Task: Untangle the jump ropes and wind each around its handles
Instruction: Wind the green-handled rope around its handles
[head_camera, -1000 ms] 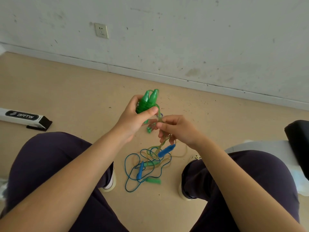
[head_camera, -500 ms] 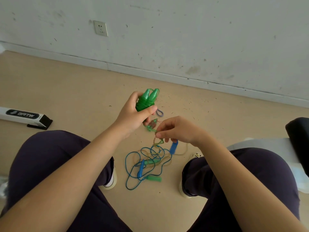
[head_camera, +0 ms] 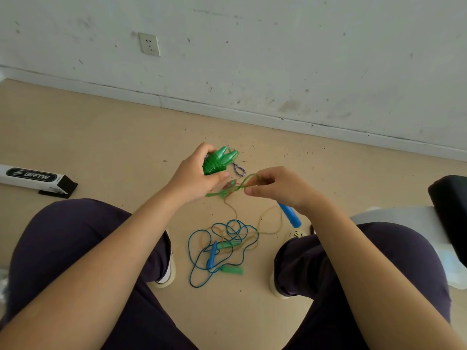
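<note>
A: Where's the work?

B: The heap of loose blue and tan cords with blue and green handles [head_camera: 222, 246] lies on the floor at six o'clock from both hands. Above it, the left hand [head_camera: 194, 176] grips the pair of green plastic handles already wound with green cord [head_camera: 217, 161], tips pointing to one o'clock.

A: And the free end?

B: At three o'clock from that bundle. The right hand [head_camera: 280, 188], nearer, pinches the thin green cord loop [head_camera: 249, 181] between thumb and forefinger.
</note>
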Action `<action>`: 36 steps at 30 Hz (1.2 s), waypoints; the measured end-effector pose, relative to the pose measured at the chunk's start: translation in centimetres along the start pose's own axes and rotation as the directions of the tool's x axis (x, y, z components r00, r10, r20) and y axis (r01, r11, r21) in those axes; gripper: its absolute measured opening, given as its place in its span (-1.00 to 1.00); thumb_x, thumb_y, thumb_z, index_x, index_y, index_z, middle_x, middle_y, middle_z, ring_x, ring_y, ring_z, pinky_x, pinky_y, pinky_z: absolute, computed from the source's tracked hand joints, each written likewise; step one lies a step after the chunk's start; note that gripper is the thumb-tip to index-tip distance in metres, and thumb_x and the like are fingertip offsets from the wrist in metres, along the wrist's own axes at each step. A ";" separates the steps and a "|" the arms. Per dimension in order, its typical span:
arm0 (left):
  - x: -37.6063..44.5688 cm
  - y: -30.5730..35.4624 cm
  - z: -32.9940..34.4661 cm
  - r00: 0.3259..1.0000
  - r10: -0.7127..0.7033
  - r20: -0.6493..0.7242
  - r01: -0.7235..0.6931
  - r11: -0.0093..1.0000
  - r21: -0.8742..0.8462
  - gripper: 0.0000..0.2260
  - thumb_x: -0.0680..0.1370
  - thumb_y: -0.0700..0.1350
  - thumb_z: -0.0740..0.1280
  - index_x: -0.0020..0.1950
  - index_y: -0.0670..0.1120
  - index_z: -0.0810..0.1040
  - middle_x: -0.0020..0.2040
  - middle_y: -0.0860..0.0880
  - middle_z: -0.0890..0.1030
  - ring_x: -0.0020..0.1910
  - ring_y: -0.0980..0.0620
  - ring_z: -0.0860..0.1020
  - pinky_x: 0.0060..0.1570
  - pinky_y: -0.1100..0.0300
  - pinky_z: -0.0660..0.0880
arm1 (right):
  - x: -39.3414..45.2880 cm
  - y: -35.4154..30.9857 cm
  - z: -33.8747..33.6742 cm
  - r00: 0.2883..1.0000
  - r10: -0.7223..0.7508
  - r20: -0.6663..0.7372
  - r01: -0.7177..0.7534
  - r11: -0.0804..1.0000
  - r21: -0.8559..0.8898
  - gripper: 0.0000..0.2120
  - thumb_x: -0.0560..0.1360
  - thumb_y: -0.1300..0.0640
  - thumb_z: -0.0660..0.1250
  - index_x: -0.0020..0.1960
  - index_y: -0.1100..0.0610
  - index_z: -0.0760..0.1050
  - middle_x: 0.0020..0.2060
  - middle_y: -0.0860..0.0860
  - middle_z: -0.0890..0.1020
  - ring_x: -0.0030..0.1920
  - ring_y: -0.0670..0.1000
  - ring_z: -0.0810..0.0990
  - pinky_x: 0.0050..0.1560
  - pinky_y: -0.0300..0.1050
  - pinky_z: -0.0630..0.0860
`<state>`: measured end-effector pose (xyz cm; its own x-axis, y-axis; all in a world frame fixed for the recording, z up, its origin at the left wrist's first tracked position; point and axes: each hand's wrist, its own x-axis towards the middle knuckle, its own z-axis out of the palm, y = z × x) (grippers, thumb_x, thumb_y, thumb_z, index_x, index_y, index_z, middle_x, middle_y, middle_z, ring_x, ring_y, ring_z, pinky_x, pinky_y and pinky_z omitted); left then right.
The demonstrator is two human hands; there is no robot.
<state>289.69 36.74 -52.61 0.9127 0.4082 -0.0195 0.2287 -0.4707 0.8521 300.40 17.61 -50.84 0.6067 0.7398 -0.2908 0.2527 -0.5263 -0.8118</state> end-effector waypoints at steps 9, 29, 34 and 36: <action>-0.6 0.8 0.2 0.995 -0.063 0.083 0.089 0.932 -0.351 -0.75 0.53 -0.17 0.44 0.13 -0.02 0.45 -0.20 -0.10 0.64 -0.35 -0.01 0.54 -0.34 0.08 0.44 | 0.1 -0.2 0.8 0.981 -0.064 -0.181 0.104 0.970 0.219 -0.94 0.50 0.13 0.44 -0.15 0.04 0.64 -0.28 -0.01 0.57 -0.25 -0.12 0.47 -0.15 -0.28 0.41; -0.9 1.7 1.1 0.949 -0.210 0.236 0.311 0.746 -0.589 -0.66 0.47 -0.37 0.43 0.19 -0.16 0.47 -0.29 -0.08 0.66 -0.39 -0.03 0.56 -0.40 0.16 0.48 | 0.0 -0.6 2.1 0.994 -0.016 0.105 -0.056 0.762 0.646 -0.57 0.55 0.27 0.33 0.37 0.11 0.30 0.00 0.21 0.60 -0.08 0.14 0.68 0.19 0.10 0.56; -0.8 1.5 1.1 0.954 -0.215 0.209 0.298 0.764 -0.572 -0.71 0.48 -0.36 0.43 0.11 -0.13 0.46 -0.29 -0.12 0.63 -0.41 -0.03 0.55 -0.42 0.15 0.47 | 0.0 -0.7 2.1 0.998 0.030 0.050 -0.053 0.833 0.551 -0.55 0.50 0.28 0.42 0.32 0.14 0.34 -0.34 0.03 0.43 -0.48 -0.09 0.33 -0.47 -0.21 0.36; -0.8 1.4 1.1 0.959 -0.206 0.192 0.279 0.788 -0.549 -0.73 0.48 -0.36 0.43 0.09 -0.14 0.45 -0.34 -0.10 0.60 -0.43 -0.03 0.53 -0.46 0.16 0.44 | 0.1 -0.7 1.7 0.999 0.032 0.001 -0.029 0.907 0.421 -0.66 0.49 0.20 0.45 0.20 0.17 0.43 -0.43 -0.02 0.44 -0.52 -0.10 0.24 -0.53 -0.24 0.20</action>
<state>289.70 34.90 -51.99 0.8934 0.3388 -0.2949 0.2491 0.1726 0.9530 299.00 18.81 -51.17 0.6135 0.7233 -0.3170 -0.1057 -0.3226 -0.9406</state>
